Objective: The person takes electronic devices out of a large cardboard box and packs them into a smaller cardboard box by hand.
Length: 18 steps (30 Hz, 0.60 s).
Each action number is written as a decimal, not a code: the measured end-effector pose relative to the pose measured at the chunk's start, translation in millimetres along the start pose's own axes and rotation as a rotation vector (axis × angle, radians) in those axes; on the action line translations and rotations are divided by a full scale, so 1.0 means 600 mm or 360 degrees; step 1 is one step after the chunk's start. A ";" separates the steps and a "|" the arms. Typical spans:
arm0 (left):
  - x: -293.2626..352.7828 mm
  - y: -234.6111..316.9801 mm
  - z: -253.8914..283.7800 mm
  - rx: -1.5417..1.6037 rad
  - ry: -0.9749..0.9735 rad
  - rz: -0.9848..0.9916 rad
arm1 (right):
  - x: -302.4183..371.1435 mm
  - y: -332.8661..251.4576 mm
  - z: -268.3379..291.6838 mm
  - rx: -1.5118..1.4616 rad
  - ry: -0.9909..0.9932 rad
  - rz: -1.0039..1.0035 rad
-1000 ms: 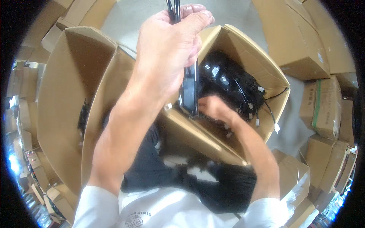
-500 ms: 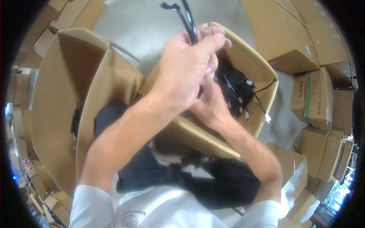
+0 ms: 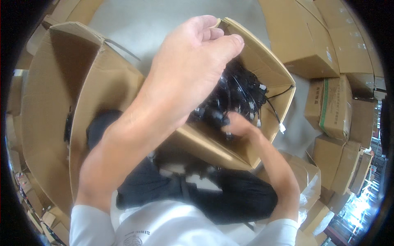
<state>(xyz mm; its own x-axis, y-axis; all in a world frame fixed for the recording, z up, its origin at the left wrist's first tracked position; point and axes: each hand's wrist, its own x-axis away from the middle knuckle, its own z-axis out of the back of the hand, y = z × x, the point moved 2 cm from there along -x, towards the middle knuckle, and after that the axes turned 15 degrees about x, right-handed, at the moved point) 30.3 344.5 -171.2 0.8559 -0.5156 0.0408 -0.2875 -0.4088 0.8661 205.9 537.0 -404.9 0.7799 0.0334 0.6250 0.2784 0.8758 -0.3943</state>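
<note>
Raised over the cardboard box (image 3: 213, 149) in front of me is my left hand (image 3: 197, 51). Its fingers are loosely curled and the thumb stands apart, with nothing visible between them. Inside the box lies a tangled pile of black cables (image 3: 242, 90) with small white connectors. My right hand (image 3: 239, 124) reaches down into the box at the near side of this pile. Motion smears its fingers, and a dark blurred piece lies against their tips; whether they grip it is unclear. One cable end with a white connector (image 3: 282, 128) hangs over the box's right rim.
At left stands a tall open carton (image 3: 53, 102) with dark items inside. A large closed carton (image 3: 299, 41) is at the far right, and a carton with a green strip (image 3: 334, 108) stands below it. My dark-trousered legs (image 3: 230, 197) are close to the box's near wall.
The black cable that stuck up from my left hand no longer shows there. My right hand has parted from the left and dropped into the box. The view has shifted slightly.
</note>
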 end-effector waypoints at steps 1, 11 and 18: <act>0.001 0.006 -0.007 -0.0004 -0.0068 0.0076 | -0.008 0.012 -0.037 0.0211 -0.0033 -0.0041; -0.009 0.015 0.006 -0.0034 -0.0093 0.0137 | -0.041 0.021 -0.188 0.0905 -0.0257 -0.0185; -0.006 0.020 0.007 -0.0045 -0.0084 0.0054 | -0.051 0.034 -0.185 0.0753 -0.0207 -0.0298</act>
<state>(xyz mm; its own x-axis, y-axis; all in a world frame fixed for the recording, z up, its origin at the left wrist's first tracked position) 21.9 338.4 -162.9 0.8216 -0.5683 0.0448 -0.3034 -0.3694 0.8784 250.0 500.3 -507.1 0.6565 -0.1114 0.7460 0.0992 0.9932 0.0610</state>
